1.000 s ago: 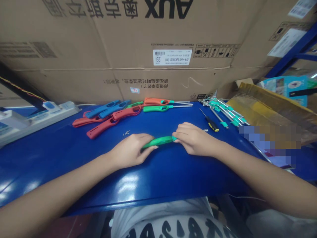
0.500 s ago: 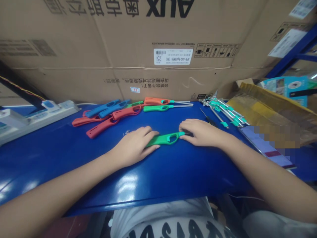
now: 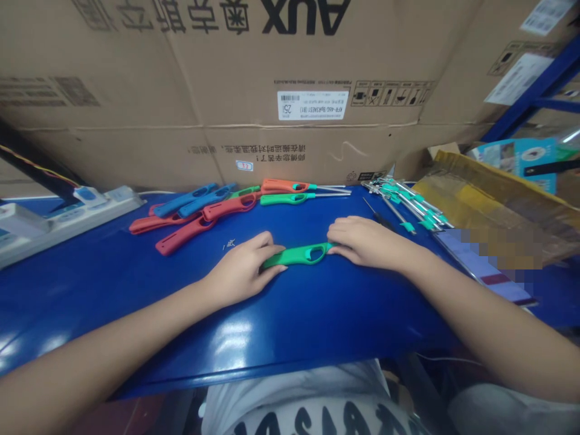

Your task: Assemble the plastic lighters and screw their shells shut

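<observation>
A green gas lighter (image 3: 296, 255) lies level between my hands, just over the blue table (image 3: 290, 314). Its handle end is pinched between the thumb and fingers of my left hand (image 3: 249, 263). My right hand (image 3: 362, 241) is closed round the teal nozzle end, and its fingers hide the rod. Behind them, a green lighter (image 3: 284, 198) and an orange lighter (image 3: 285, 185) with metal rods lie side by side. Red handle shells (image 3: 185, 234) and blue handle shells (image 3: 194, 198) are heaped to the left.
Metal rods with teal parts (image 3: 410, 205) are piled at the back right, beside a dark screwdriver (image 3: 376, 211). A phone (image 3: 487, 269) lies near a taped box (image 3: 489, 208). A white power strip (image 3: 104, 208) runs along the left; a large carton (image 3: 244, 72) walls the back.
My right hand has closed up to the lighter's nozzle end, covering the rod that showed before. My left hand has shifted slightly left along the handle end.
</observation>
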The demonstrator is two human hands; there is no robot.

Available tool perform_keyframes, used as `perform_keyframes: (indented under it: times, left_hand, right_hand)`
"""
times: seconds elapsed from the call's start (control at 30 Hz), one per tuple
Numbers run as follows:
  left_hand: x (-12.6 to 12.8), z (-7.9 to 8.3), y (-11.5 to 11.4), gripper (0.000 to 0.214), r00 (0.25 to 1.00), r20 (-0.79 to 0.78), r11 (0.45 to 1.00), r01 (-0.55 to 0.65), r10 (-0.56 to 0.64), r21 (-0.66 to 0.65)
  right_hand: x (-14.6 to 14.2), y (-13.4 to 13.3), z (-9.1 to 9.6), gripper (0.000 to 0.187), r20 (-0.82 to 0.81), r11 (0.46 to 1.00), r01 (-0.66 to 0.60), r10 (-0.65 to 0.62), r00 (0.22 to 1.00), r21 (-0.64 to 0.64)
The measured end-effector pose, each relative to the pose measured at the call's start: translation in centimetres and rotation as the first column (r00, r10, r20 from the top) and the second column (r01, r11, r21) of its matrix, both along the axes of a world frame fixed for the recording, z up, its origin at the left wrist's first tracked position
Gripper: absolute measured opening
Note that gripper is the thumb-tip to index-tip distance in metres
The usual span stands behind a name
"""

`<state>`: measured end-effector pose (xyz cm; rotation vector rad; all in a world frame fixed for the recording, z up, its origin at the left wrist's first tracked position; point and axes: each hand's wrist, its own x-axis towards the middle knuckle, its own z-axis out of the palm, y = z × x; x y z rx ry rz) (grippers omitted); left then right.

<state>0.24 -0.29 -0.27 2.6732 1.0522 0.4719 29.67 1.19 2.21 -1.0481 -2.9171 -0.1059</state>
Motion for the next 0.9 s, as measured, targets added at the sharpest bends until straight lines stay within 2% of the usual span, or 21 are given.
perform_keyframes:
  times: [0.1,0.17,0.27,0.37,0.43,0.47,0.57,0.6,0.63,0.73,0.8,0.87,0.9]
  left_hand:
    - [0.0,-0.2,0.3,0.039,0.998,0.051,0.999,-0.028,0.030,-0.045]
    - [0.0,-0.4,0.6,0.041,0.997,0.069,0.997,-0.037,0.041,-0.061]
    - [0.0,-0.6,0.8,0.042,0.995,0.092,0.998,-0.029,0.034,-0.058]
    - [0.1,-0.5,0.6,0.042,0.994,0.100,0.999,-0.027,0.031,-0.037]
    - [0.2,-0.3,0.4,0.040,0.996,0.085,1.000,-0.025,0.026,-0.016]
    - [0.3,-0.3,0.2,0.039,0.997,0.070,1.000,-0.019,0.019,0.001]
    - [0.4,-0.2,-0.5,0.037,1.000,0.003,0.997,-0.008,0.008,0.072]
    - [0.4,-0.1,-0.8,0.038,1.000,-0.025,0.995,-0.007,0.009,0.096]
    - [0.5,-0.1,-1.0,0.039,0.999,-0.051,0.993,-0.006,0.012,0.117]
    - [0.6,-0.1,-1.6,0.043,0.994,-0.109,0.990,0.007,0.008,0.142]
    - [0.7,-0.1,-1.7,0.043,0.993,-0.114,0.991,0.024,-0.009,0.129]
    - [0.9,-0.2,-1.7,0.044,0.995,-0.087,0.993,0.055,-0.046,0.106]
    - [1.0,-0.4,-1.7,0.044,0.995,-0.068,0.993,0.076,-0.070,0.093]
  right_hand:
    - [-0.2,-0.3,0.6,0.018,0.018,0.993,0.115,-0.115,0.993,-0.035]
    - [0.0,-0.4,1.1,0.017,-0.011,0.984,0.148,-0.150,0.989,-0.096]
    - [1.1,0.2,1.7,0.028,-0.097,0.970,0.165,-0.184,0.978,-0.176]
    - [2.7,1.2,1.8,0.041,-0.117,0.929,0.368,-0.369,0.922,-0.026]
    - [3.6,1.8,1.5,0.044,-0.089,0.863,0.503,-0.497,0.863,0.050]
    - [4.0,2.0,1.4,0.048,-0.064,0.803,0.592,-0.589,0.806,0.068]
    - [4.7,2.3,0.8,0.057,0.084,0.568,0.821,-0.822,0.563,0.056]
    - [4.8,2.4,0.7,0.055,0.146,0.516,0.856,-0.849,0.507,0.029]
    - [4.8,2.4,0.7,0.051,0.201,0.488,0.873,-0.855,0.478,-0.002]
    - [4.5,2.3,1.2,0.038,0.268,0.481,0.874,-0.836,0.479,-0.065]
    - [4.1,2.1,1.9,0.037,0.233,0.485,0.873,-0.844,0.482,-0.049]
    - [3.5,1.7,2.3,0.039,0.092,0.496,0.868,-0.863,0.496,-0.026]
    - [3.1,1.5,2.5,0.040,-0.025,0.532,0.846,-0.847,0.531,-0.029]
